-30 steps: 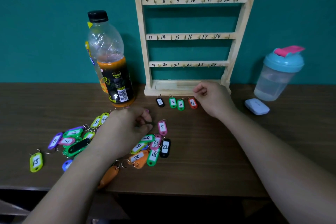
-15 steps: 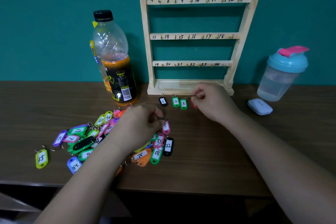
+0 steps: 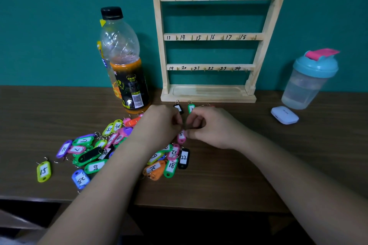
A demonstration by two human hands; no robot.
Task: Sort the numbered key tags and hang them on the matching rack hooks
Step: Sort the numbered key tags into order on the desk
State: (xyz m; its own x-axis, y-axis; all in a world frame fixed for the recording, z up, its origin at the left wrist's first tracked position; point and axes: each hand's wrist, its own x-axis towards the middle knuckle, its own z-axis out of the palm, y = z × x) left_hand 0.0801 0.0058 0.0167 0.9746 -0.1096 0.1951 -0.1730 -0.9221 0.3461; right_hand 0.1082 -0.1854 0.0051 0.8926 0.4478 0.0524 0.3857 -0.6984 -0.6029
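A wooden rack (image 3: pixel 209 93) stands against the wall; its visible hooks, numbered 7 to 24, are bare. Below its base lie a black tag 1 (image 3: pixel 178 108) and a green tag 2 (image 3: pixel 191 108); more of that row is hidden behind my right hand. A heap of coloured tags (image 3: pixel 93 153) spreads left of centre, with a yellow-green tag 15 (image 3: pixel 43 171) lying apart. My left hand (image 3: pixel 159 123) and my right hand (image 3: pixel 211 127) meet fingertip to fingertip over the table. Both pinch at the ring of a pink tag 5 (image 3: pixel 181 137), which hangs just below the fingers.
A juice bottle (image 3: pixel 127 73) stands left of the rack, close behind my left hand. A teal-lidded shaker cup (image 3: pixel 310 81) and a small white case (image 3: pixel 284 115) sit at the right. The table's front edge (image 3: pixel 199 208) runs below my forearms.
My right hand left the row of tags under the rack and came left and nearer to meet my left hand. My left hand moved right from the heap with the pink tag 5.
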